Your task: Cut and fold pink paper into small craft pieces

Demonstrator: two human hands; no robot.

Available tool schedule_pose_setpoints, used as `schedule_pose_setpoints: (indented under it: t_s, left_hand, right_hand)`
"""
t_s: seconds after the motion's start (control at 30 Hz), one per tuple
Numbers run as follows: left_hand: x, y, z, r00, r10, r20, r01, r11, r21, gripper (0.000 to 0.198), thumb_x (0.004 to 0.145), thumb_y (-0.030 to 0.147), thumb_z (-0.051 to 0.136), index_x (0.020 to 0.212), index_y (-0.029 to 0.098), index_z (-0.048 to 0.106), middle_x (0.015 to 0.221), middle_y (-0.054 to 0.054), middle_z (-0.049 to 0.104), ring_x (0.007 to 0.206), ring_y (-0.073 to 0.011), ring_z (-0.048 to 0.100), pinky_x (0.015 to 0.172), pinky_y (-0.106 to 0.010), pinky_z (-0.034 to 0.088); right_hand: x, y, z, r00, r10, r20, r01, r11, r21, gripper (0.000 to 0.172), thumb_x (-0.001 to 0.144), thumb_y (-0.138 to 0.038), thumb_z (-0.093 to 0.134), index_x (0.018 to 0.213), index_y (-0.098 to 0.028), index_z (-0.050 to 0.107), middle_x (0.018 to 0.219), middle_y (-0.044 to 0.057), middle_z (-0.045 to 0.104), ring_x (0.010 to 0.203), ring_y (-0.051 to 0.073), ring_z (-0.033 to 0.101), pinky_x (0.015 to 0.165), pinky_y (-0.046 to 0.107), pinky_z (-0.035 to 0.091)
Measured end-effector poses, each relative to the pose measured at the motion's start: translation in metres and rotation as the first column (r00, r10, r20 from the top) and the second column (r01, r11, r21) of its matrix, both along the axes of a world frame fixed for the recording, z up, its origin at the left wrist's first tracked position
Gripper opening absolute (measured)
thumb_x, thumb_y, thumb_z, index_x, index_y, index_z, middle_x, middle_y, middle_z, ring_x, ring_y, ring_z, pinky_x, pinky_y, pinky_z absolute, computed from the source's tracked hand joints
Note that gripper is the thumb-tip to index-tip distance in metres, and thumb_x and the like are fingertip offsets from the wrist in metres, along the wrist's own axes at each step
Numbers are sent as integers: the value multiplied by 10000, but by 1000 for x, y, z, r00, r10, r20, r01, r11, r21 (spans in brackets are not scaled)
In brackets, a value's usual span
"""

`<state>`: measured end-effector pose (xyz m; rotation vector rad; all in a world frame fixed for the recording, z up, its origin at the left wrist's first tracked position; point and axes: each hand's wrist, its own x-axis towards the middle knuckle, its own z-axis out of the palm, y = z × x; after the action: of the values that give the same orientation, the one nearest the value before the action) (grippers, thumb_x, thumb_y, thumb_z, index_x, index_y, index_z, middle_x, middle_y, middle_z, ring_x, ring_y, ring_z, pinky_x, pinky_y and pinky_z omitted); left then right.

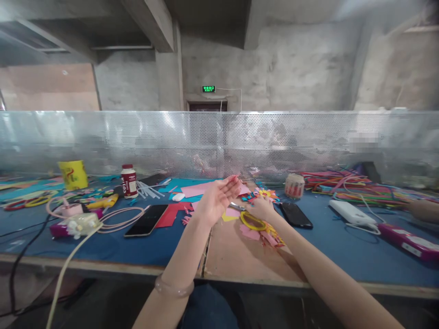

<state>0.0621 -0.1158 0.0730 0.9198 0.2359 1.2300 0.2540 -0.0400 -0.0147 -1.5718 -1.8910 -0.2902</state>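
My left hand (221, 198) is raised over the middle of the table, palm turned up, its fingers stretched out and holding nothing I can see. To its right, my right hand (261, 208) is low over the tabletop with curled fingers, against a multicoloured paper flower (269, 194). Whatever those fingers hold, if anything, is hidden. Scissors with yellow handles (253, 221) lie just under and left of my right hand, their metal blades (236, 207) pointing left. Pink paper scraps (250, 232) lie beside the handles. Yellow paper (230, 216) shows below the blades.
A phone (147, 221) and red paper (168, 214) lie left; another black phone (295, 215) lies right. Behind stand a jar (294, 186), a bottle (129, 182) and a perforated metal screen (260, 141). Cables, a power strip (409, 242) and another person's hand (425, 210) are around.
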Motion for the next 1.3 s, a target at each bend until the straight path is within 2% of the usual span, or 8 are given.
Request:
schedule_pose_setpoints:
  t_s: [0.07,0.13,0.23,0.3,0.43,0.57,0.87,1.3]
  left_hand:
    - [0,-1,-2,1000,-13,-9,13,1000,9,185,661,100,637,839,99,684,913,-103,677,891,-176,634,820,-275,496]
    - [0,0,-6,999,28,-29,-28,999,22,169,652,108,670,820,106,685,885,-86,681,853,-150,637,797,-247,497]
    - [3,3,-17,991,109,-83,-108,994,19,135,652,185,710,766,119,680,785,-58,674,739,-113,632,695,-215,498]
    - [5,5,-25,981,144,-132,-143,990,20,140,638,222,728,726,128,674,713,-39,657,665,-102,616,615,-207,482]
    - [8,5,-34,937,266,-226,-253,964,87,173,626,273,733,749,160,690,663,-14,637,612,-94,580,548,-199,436]
    - [11,7,-38,879,403,-256,-366,913,181,199,640,292,715,801,174,710,839,-49,678,747,-126,596,637,-224,442]
    - [13,10,-47,887,403,-225,-356,908,222,179,623,260,722,771,163,697,839,-65,707,819,-177,632,744,-273,442]
    - [11,14,-52,839,440,-319,-396,897,197,158,621,287,697,687,146,665,670,-8,637,646,-123,565,610,-219,391]
  right_hand:
    - [-4,-6,12,995,-17,-102,40,972,231,210,818,-262,460,828,-139,629,864,121,613,897,245,532,825,432,386]
    - [-9,-17,26,966,176,-188,-61,865,498,234,854,-245,409,969,-136,581,884,106,588,873,217,513,800,389,410]
    - [-17,-39,42,920,370,-132,-205,738,644,235,864,-202,397,1049,-151,533,874,85,559,843,195,501,776,356,423]
    - [-23,-52,47,899,430,-83,-274,700,660,226,854,-188,423,1052,-165,529,850,73,557,833,194,502,765,355,423]
    - [-34,-63,49,862,497,-102,-341,717,608,179,846,-211,475,998,-186,568,883,73,577,847,193,516,768,362,425]
    - [-40,-64,51,808,569,-153,-395,715,577,135,843,-231,496,893,-193,615,882,68,590,871,187,534,776,353,438]
    - [-39,-61,50,792,578,-196,-427,754,499,115,806,-194,527,723,-198,608,774,36,609,823,178,537,763,335,424]
    - [-41,-51,41,902,381,204,-423,687,591,130,818,-135,494,756,-201,587,772,58,582,772,188,504,733,358,421]
